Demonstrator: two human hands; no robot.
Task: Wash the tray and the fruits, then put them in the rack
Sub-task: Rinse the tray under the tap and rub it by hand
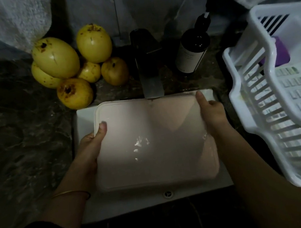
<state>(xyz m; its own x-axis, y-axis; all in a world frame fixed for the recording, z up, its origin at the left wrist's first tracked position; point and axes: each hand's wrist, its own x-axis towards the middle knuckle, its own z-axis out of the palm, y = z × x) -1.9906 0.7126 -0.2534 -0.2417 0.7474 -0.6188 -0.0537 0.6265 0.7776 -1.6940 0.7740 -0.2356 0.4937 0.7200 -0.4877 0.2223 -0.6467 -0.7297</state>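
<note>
Two hands grip a pink tray [154, 141] by its short ends, the left hand [92, 143] and right hand [213, 113] each thumb-on-top, holding it across the white sink [83, 116] under the faucet [150, 80], the dish rack [273, 102] nearest the right hand.

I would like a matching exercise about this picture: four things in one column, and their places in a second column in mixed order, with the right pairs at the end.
Things:
1. tray
2. fruits
3. bottle
4. rack

Places:
A. piled on the counter, left of the tap
B. at the far right, white plastic
C. over the sink, held by the left hand and the right hand
D. standing right of the tap, dark

Pairs: 1-C, 2-A, 3-D, 4-B
</note>
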